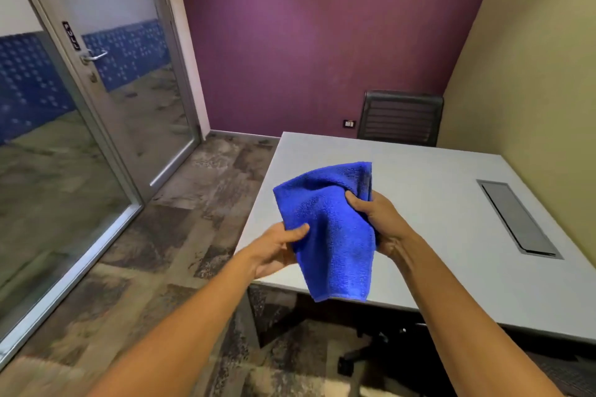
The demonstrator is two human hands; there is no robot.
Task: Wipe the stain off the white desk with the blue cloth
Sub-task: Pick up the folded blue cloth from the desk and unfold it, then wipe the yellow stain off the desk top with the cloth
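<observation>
A blue cloth (332, 229) hangs folded in the air over the near left corner of the white desk (435, 190). My left hand (277, 250) grips its lower left edge, thumb on top. My right hand (377, 222) pinches the upper right part, with folds bunched above the fingers. The cloth's bottom hem dangles past the desk's front edge. No stain shows on the visible desk surface; the cloth and my hands hide part of it.
A grey cable hatch (516, 219) is set into the desk at the right. A dark chair (400, 118) stands behind the desk, and a chair base (364, 354) sits under it. A glass door (96, 106) is at the left, over patterned carpet (180, 209).
</observation>
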